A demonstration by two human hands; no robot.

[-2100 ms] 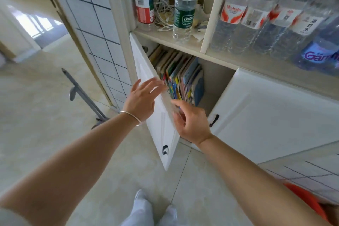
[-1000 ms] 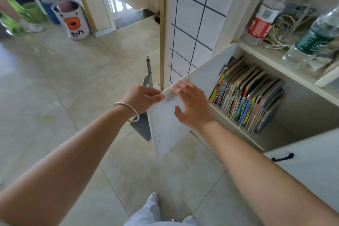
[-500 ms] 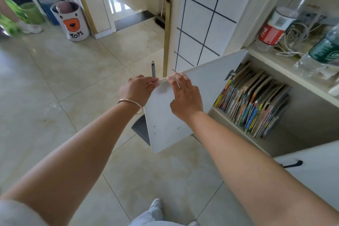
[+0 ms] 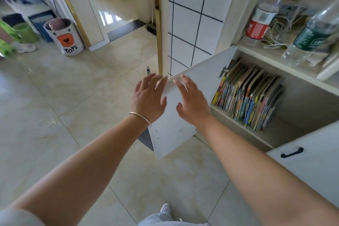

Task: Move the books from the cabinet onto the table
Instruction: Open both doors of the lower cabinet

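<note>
A row of thin colourful books [image 4: 247, 97] leans upright in the lower cabinet compartment, right of centre. The white cabinet door [image 4: 176, 130] stands swung wide open to the left of them. My left hand [image 4: 149, 99] is in front of the door's outer edge, fingers spread, holding nothing. My right hand [image 4: 190, 102] hovers over the door's inner face, fingers apart, also holding nothing. Both hands are a little left of the books and apart from them. No table is in view.
Bottles [image 4: 260, 22] and a coil of cable [image 4: 278, 31] sit on the shelf above. A second white door with a black handle [image 4: 291, 152] is closed at the right. A grey dustpan handle [image 4: 148, 69] rises behind the open door. A TOYS bin [image 4: 64, 36] stands far left.
Both hands have let go of the door's top edge and opened their fingers. The door has been swung wide open over the earlier frames.
</note>
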